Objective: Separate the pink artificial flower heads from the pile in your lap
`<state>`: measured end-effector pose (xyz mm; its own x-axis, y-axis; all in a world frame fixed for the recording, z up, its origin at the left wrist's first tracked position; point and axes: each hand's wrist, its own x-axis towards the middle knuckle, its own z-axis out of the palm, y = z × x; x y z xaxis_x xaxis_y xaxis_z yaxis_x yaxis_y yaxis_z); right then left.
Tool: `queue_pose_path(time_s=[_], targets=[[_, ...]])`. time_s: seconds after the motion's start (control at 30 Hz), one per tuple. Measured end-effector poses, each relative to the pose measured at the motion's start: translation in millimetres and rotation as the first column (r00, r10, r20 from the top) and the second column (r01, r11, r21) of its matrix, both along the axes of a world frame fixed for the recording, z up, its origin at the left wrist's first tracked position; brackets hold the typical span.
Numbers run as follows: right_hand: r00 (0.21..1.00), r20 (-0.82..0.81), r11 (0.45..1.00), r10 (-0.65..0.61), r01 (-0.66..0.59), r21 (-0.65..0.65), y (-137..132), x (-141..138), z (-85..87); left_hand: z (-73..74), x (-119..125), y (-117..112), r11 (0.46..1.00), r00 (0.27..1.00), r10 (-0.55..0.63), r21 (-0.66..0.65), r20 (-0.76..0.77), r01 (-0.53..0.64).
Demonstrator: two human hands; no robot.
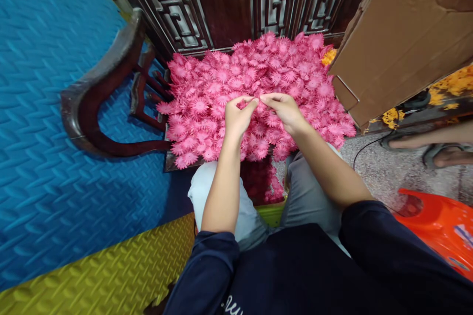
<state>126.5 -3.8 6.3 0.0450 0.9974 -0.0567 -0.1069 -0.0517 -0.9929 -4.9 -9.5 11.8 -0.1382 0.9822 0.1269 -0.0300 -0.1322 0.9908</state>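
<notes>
A thick heap of pink artificial flower heads (218, 89) is spread over a dark wooden bench seat in front of me. Above the middle of it, my left hand (238, 115) is closed in a pinch, thumb against forefinger. My right hand (284, 110) is also pinched, its fingertips almost meeting the left ones. A bit of pink shows by the left fingers, but I cannot separate it from the flowers behind. Whatever the fingertips hold is too small to name.
A curved dark wooden armrest (84, 123) stands at the left, over blue foam mats (40, 123). Carved wooden panels (225, 5) rise behind. On the right are a large cardboard box (402, 44), yellow flowers (454, 83), a person's sandalled feet (443, 155) and an orange plastic object (439, 226).
</notes>
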Motion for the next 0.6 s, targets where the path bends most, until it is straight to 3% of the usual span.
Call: queue_pose_path(time_s=[0.23,0.37,0.47,0.6], targets=[[0.995,-0.058,0.996,-0.086,0.086,0.001,4.1,-0.6,-2.2,2.5,0.5,0.9,0.995,0.971,-0.048,-0.070,0.234,0.066],[0.979,-0.062,0.975,-0.195,0.186,-0.118,14.2,14.3,-8.0,1.8,-6.6,6.1,0.994,0.934,0.053,-0.106,0.355,-0.017],[0.984,-0.059,0.968,-0.171,0.156,-0.199,19.7,26.4,-12.5,2.1,-10.7,7.1,0.990,0.927,0.131,-0.092,0.351,-0.105],[0.968,-0.059,0.955,-0.242,0.227,-0.191,20.8,29.4,-14.5,2.8,-10.2,4.7,0.989,0.943,0.128,-0.111,0.306,-0.098]])
